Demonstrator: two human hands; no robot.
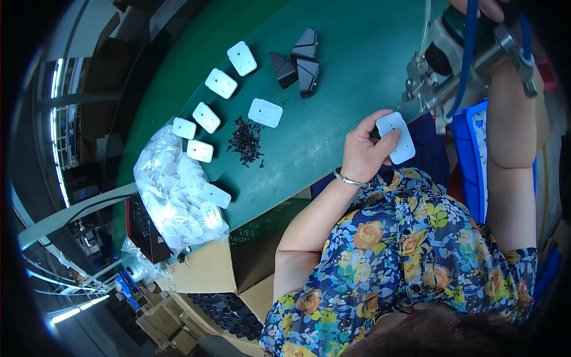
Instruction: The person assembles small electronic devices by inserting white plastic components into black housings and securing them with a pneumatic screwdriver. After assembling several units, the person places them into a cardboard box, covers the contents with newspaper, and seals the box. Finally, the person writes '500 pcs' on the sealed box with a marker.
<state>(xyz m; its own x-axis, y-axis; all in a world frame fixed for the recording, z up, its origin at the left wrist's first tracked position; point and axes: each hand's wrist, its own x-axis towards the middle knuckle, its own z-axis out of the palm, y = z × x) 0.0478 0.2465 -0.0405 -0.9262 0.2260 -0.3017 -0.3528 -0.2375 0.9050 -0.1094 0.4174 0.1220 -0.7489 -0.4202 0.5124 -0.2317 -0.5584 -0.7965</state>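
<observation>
My left hand (372, 144) pinches a flat white rounded plastic plate (402, 147) between thumb and fingers, just off the table's near edge. The thumb lies across its face, where small holes show. At the upper right, the fingers of my right hand (485, 8) are bent around the top of a metal power screwdriver (470, 71) with blue hoses; the picture's edge cuts off part of this hand. The tool's narrow tip points down beside the plate's upper end; I cannot tell whether they touch. A heap of small black screws (244, 141) lies on the green table.
Several white plates (221, 83) lie left of the screws, with black wedge-shaped parts (307, 44) farther back. A clear bag of white pieces (175, 190) sits at the table's left end. An open cardboard box (205, 268) stands below; a blue crate (470, 160) is under the tool.
</observation>
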